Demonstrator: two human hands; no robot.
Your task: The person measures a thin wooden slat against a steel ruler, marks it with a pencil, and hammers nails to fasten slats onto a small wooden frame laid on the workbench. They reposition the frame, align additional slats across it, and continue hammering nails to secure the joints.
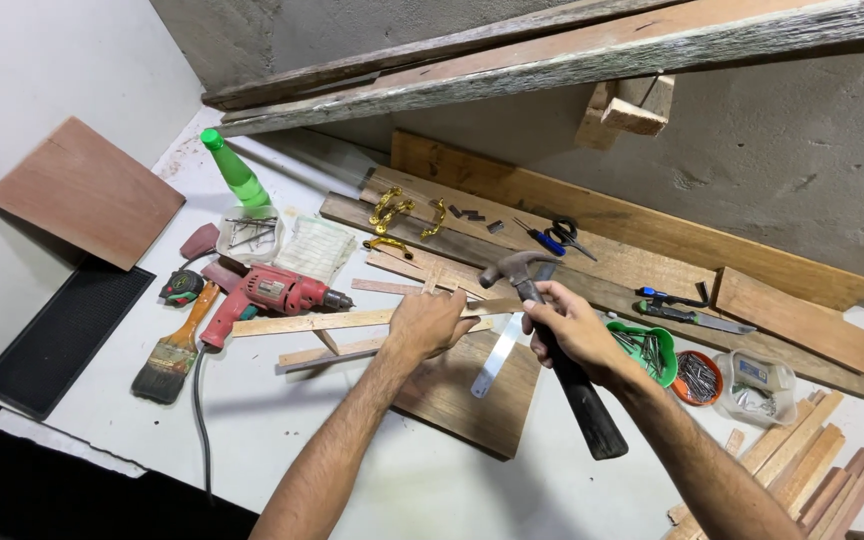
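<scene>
Wooden strips, near right corner: a loose stack [802,465] lies on the white table [282,430].
Right hand [577,330]: fingers wrapped fully around the hammer [557,345], gripping its black handle near the head.
Left hand [432,322]: fingers curled down, pinning a thin wood strip [322,322] over the dark board [467,395].
Beside the hands: steel ruler [497,355]; green bowl of nails [644,350].
Left of the strip: red drill [267,297], paintbrush [174,350].
Far side: brass handles [402,215], scissors [557,237].
</scene>
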